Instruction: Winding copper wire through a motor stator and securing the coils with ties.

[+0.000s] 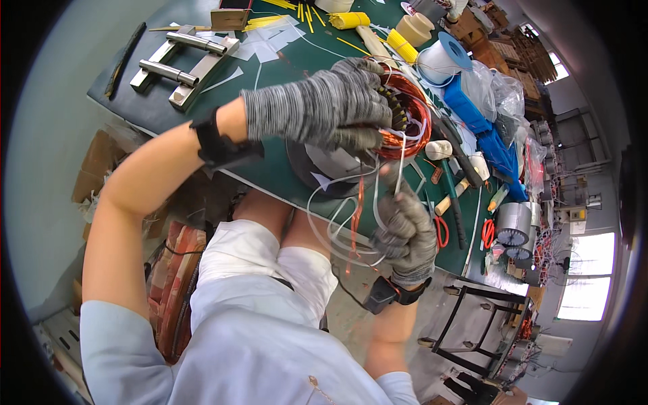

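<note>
My left hand [317, 104], in a grey striped glove, is closed on the side of a motor stator [398, 111]. Orange copper windings [420, 108] ring the stator's open end, and its inner slots look dark with yellowish strips. White cord [403, 158] runs from the windings down to my right hand [408, 233]. That hand, gloved alike and slightly blurred, has its fingers closed round the cord just below the stator. Loose loops of the cord hang to the left of my right hand, over the table edge. Beside them dangles a reddish-orange strip [357, 223].
A metal frame with two rods [185, 61] lies at the table's far left. Yellow tubes [349, 20], a cord spool [442, 57] and blue bins [466, 101] stand beyond the stator. To the right are a mallet [451, 197], red-handled scissors [441, 231] and metal cylinders [514, 223].
</note>
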Action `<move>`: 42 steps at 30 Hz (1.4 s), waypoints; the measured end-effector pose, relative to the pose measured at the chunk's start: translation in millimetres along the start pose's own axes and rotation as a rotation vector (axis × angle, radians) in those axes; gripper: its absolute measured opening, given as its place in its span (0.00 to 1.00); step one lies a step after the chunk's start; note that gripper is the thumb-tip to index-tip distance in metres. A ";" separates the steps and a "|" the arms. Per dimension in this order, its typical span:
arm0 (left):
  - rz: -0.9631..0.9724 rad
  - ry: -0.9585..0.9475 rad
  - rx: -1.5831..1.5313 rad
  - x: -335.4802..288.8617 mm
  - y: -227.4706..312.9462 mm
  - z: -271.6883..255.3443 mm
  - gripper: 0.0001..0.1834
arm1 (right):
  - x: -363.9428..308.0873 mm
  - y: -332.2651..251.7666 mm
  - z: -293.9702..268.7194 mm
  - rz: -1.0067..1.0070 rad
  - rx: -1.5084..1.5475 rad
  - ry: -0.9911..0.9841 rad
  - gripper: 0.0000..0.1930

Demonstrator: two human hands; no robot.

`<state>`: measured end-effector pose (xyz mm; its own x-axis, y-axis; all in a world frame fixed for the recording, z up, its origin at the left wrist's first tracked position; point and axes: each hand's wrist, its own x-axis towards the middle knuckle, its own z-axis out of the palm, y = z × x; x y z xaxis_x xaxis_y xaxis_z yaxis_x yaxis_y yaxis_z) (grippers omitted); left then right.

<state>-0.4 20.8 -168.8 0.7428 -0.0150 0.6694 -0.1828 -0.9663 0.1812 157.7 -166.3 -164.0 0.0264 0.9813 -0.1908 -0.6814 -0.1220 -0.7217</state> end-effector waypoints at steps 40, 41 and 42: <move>-0.267 0.508 0.112 -22.3 62.4 80.6 0.10 | 57.5 36.6 -28.4 -0.777 0.027 0.023 0.11; -0.259 0.511 0.103 -22.1 62.3 80.9 0.10 | 56.0 33.7 -32.6 -0.718 -0.022 -0.048 0.11; -0.241 0.488 0.152 -20.8 60.9 80.4 0.10 | 55.5 36.3 -34.9 -0.747 -0.048 0.003 0.10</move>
<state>24.8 -58.4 -229.6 0.3618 0.2962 0.8839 0.0770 -0.9544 0.2883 160.0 -121.5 -224.0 0.4716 0.8052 0.3596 -0.4488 0.5702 -0.6881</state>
